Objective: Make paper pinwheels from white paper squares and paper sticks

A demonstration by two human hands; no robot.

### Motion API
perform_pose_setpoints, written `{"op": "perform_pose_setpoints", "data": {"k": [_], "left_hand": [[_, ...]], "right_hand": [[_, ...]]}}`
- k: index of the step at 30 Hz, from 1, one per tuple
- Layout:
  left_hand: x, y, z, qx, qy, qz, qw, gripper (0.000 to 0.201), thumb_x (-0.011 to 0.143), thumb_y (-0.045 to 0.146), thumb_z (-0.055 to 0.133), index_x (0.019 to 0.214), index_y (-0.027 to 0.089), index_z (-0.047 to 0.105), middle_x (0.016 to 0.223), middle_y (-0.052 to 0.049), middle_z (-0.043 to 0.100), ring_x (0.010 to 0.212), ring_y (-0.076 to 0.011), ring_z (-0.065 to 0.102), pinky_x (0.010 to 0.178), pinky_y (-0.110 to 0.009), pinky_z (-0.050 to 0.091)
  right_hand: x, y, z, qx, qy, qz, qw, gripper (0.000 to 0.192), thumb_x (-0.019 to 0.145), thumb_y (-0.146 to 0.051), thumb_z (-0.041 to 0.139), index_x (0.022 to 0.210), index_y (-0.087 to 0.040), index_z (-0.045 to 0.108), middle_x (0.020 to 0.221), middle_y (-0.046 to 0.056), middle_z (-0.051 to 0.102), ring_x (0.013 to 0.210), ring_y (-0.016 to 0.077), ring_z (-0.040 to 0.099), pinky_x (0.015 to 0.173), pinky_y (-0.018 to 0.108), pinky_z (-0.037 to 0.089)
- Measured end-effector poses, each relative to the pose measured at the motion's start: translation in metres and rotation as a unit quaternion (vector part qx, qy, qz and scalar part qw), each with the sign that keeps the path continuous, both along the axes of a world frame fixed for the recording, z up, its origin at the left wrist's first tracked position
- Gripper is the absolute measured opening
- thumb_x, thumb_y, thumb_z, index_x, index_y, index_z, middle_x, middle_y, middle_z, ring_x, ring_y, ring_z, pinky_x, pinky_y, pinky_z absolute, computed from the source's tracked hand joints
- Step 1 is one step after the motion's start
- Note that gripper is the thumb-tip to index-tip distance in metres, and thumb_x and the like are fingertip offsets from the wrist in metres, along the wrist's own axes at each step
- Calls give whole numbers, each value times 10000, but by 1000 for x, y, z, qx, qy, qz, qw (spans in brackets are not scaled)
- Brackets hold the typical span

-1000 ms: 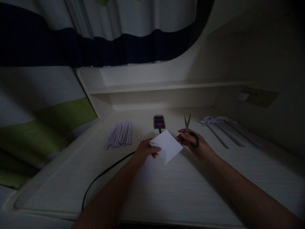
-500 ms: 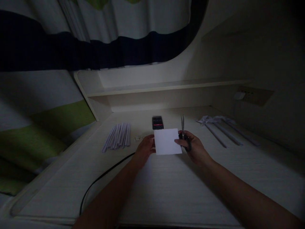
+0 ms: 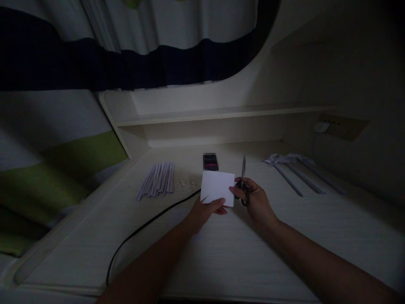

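A white square of paper (image 3: 217, 188) is held upright above the pale desk (image 3: 221, 253). My left hand (image 3: 204, 212) grips it at its lower edge, thumb on the front. My right hand (image 3: 253, 200) holds grey scissors (image 3: 243, 179) with blades pointing up and closed, while its fingertips touch the paper's right edge.
A bundle of rolled paper sticks (image 3: 156, 179) lies to the left, small scraps (image 3: 187, 183) beside it. Several paper pinwheels on sticks (image 3: 292, 169) lie to the right. A small dark device (image 3: 210, 162) with a black cable (image 3: 142, 230) sits behind the paper. A shelf (image 3: 221, 114) and striped curtain (image 3: 95, 63) stand behind.
The paper has turned from a diamond tilt to a squarer position. My left hand has shifted from its left edge to its bottom edge, and the scissor blades have closed.
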State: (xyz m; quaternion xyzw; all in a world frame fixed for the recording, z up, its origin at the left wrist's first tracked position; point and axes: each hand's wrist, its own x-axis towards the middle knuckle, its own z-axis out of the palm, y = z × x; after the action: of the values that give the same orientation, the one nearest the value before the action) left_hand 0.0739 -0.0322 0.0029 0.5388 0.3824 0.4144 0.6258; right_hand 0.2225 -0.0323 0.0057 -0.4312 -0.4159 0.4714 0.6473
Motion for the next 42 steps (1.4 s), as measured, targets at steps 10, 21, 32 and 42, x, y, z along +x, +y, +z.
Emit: {"op": "perform_pose_setpoints", "data": {"k": [10,21,32,42], "left_hand": [[-16,18,4,10,-98,164,981,261,642,335,605,643,74,617,563,-71,634,500,-133,578,550,-261,456],[-19,17,12,41,-76,210,974,219,580,279,662,697,95,638,641,-61,653,553,-130,592,552,-238,468],[-18,14,15,46,-49,189,980,219,579,274,655,701,94,629,637,-56,650,525,-125,579,535,-239,479],[-18,15,14,47,-45,190,980,177,577,253,654,662,100,623,586,-38,633,499,-113,566,526,-238,474]], "right_hand": [[-5,-1,0,-28,-102,188,976,350,607,-364,648,848,-154,506,586,-10,577,461,99,518,494,248,387],[-10,-8,-3,-38,-176,329,927,347,612,-393,641,817,-148,506,598,-27,517,455,67,447,428,220,368],[-11,-13,4,-46,-200,315,927,337,621,-411,626,801,-146,524,529,-43,514,388,59,418,384,204,315],[-11,-10,-1,-40,-211,307,927,281,654,-383,606,791,-149,528,514,-43,507,372,58,412,359,198,318]]}}
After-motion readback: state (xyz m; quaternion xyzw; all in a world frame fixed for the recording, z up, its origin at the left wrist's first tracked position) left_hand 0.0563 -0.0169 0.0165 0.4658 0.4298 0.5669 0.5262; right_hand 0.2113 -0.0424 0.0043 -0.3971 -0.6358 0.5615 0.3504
